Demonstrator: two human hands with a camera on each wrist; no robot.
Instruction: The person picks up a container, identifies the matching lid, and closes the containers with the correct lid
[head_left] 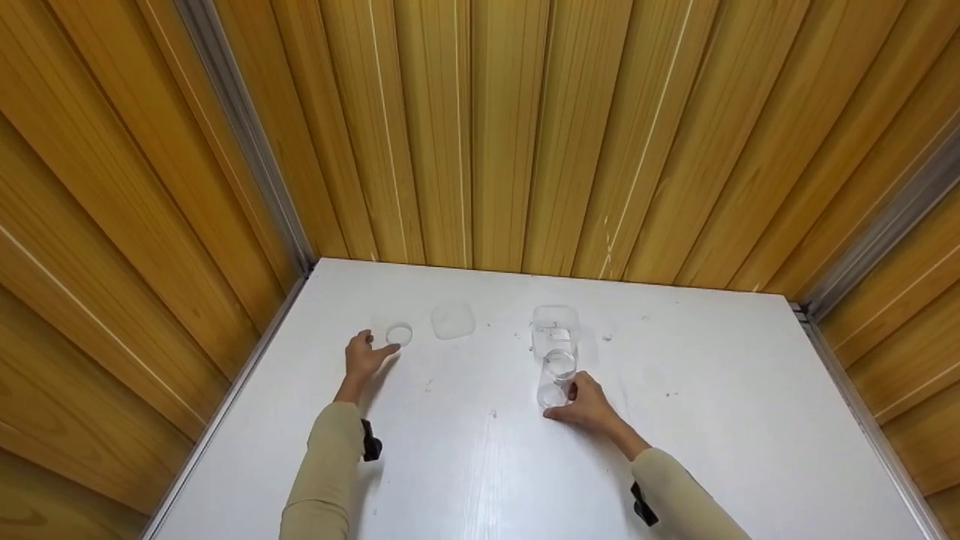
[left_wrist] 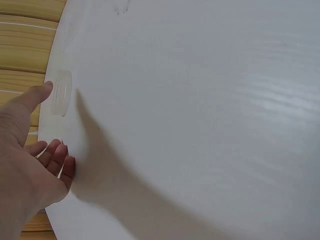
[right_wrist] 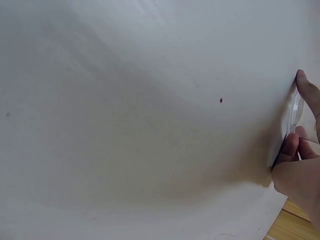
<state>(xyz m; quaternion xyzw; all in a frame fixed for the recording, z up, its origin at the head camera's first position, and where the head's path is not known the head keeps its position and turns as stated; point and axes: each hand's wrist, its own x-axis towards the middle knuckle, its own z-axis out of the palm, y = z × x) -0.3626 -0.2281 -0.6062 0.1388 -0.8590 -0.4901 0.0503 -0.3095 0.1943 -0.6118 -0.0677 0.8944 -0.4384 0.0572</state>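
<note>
My right hand grips a clear cylindrical jar near its base, thumb on the near side and fingers on the right. In the right wrist view only a sliver of the jar shows between thumb and curled fingers. The jar's far rim overlaps a clear, rounded rectangular container in the head view. On the left, a translucent round screw lid lies on the table. My left hand is beside this lid, thumb tip close to its rim and fingers spread apart from it, holding nothing.
A translucent rounded-square lid lies between the round lid and the container. Small clear bits and specks are scattered on the white table. Wood-patterned walls stand behind and at both sides.
</note>
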